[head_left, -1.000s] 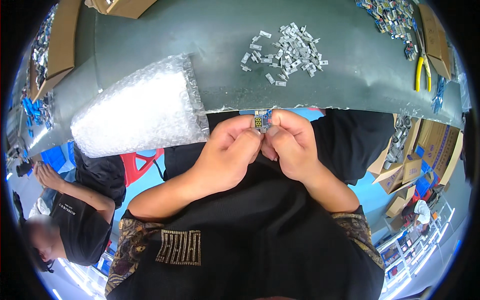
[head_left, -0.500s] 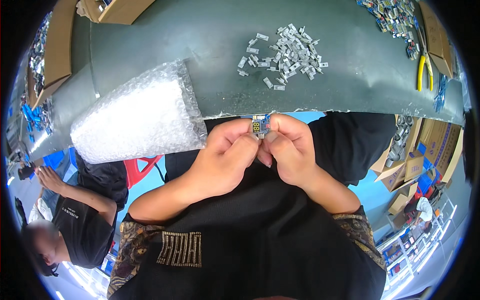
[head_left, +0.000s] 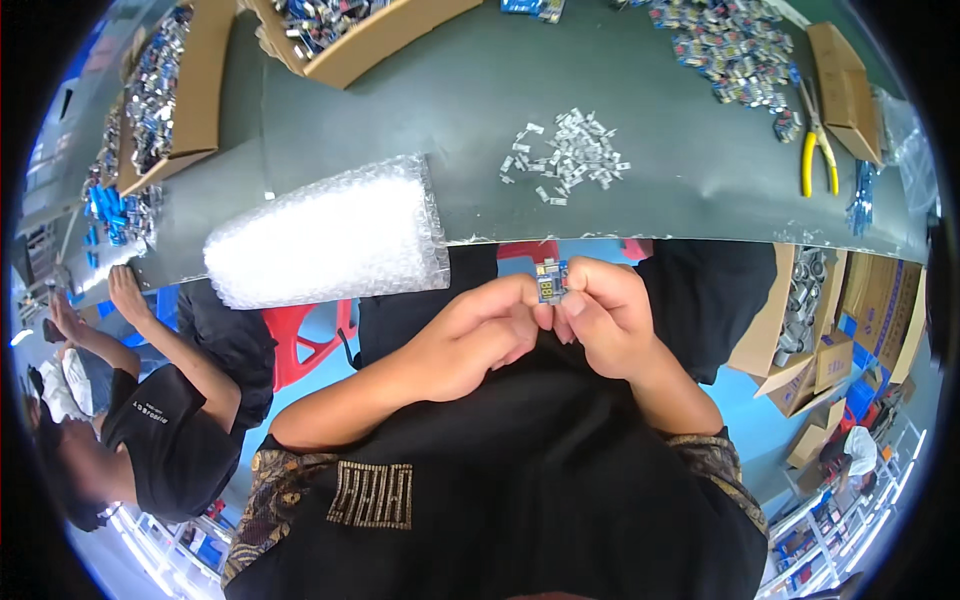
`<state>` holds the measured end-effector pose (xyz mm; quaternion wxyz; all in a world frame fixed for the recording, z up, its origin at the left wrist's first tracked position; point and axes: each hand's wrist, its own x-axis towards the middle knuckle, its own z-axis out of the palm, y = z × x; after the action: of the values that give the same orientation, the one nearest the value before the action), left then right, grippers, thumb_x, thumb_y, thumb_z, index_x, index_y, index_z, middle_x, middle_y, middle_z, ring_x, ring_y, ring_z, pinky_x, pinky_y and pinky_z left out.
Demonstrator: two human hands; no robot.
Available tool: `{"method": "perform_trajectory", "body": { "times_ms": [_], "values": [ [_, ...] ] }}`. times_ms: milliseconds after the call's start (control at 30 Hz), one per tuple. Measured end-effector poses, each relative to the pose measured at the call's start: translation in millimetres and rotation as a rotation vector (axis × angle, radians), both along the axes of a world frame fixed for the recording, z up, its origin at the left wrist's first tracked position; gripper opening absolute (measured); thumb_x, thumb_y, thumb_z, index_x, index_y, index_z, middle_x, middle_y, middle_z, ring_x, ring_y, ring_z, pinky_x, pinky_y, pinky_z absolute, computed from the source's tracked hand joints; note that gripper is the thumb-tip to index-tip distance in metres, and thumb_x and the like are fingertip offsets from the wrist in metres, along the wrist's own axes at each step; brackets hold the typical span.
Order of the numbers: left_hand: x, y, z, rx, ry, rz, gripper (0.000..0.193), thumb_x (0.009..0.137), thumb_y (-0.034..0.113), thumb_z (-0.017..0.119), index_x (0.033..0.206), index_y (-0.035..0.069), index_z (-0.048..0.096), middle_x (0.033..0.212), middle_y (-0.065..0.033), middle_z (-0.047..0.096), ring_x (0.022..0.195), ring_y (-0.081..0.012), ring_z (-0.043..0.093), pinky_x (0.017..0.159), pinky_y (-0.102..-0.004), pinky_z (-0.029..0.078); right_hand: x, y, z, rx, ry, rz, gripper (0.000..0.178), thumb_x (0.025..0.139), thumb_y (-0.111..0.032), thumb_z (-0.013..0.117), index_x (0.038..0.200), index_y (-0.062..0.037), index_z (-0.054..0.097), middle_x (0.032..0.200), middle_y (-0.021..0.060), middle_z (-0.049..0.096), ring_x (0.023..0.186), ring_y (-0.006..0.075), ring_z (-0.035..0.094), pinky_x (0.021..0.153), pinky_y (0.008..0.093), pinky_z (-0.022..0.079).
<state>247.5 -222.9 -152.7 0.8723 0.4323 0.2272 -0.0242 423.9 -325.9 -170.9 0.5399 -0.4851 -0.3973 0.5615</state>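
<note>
Just off the table's near edge, I hold a small circuit board with a yellow digit display upright before my body. My right hand is closed on its right side, thumb in front and index finger curled behind. My left hand is closed too, its curled fingers at the board's left edge and its thumb lower down. Part of the board is covered by my fingers. Beyond my hands, a pile of small pale grey plastic pieces lies on the dark table.
A bubble-wrap sheet overhangs the table edge at left. Cardboard boxes with small parts stand farther back. At right lie many circuit boards and yellow-handled pliers. A co-worker's hand is at the table's left end.
The view has tilted, showing more of the table's far side. My left thumb has moved down off the face of the board. The right hand keeps its grip.
</note>
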Motion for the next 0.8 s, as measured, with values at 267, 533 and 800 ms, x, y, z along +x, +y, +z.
{"method": "perform_trajectory", "body": {
  "times_ms": [267, 533, 800],
  "values": [
    [-21, 2, 30, 0.261, -0.063, -0.185, 0.015, 0.093, 0.007, 0.054, 0.106, 0.001, 0.058, 0.08, 0.0006, 0.054, 0.07, -0.0071, 0.05, 0.06, -0.023, 0.04, 4, 8, 45, 0.133, -0.098, -0.006, 0.023, 0.093, -0.011, 0.056, 0.074, -0.0036, 0.047, 0.06, -0.0008, 0.044, 0.055, 0.0061, 0.036, 0.049, 0.0261, 0.031],
    [-89, 25, -24, 1.638, 0.088, -0.13, 0.031, 0.08, 0.019, 0.068, 0.108, 0.006, 0.066, 0.116, -0.0121, 0.065, 0.106, -0.0303, 0.062, 0.089, -0.0384, 0.047, -10, 14, 94, 0.254, -0.202, 0.061, 0.024, 0.096, -0.014, 0.052, 0.075, -0.0039, 0.047, 0.06, 0.0, 0.053, 0.054, 0.0049, 0.048, 0.051, 0.0231, 0.04],
    [-117, 45, -78, 1.888, -0.225, -0.333, 0.055, 0.079, 0.033, 0.056, 0.128, 0.01, 0.057, 0.143, -0.0148, 0.048, 0.13, -0.0339, 0.047, 0.103, -0.0519, 0.034, 6, 124, 83, 0.052, -0.318, -0.026, 0.024, 0.097, -0.02, 0.05, 0.08, -0.0048, 0.058, 0.055, -0.0036, 0.047, 0.044, 0.0053, 0.044, 0.04, 0.0227, 0.032]
  ]
}}
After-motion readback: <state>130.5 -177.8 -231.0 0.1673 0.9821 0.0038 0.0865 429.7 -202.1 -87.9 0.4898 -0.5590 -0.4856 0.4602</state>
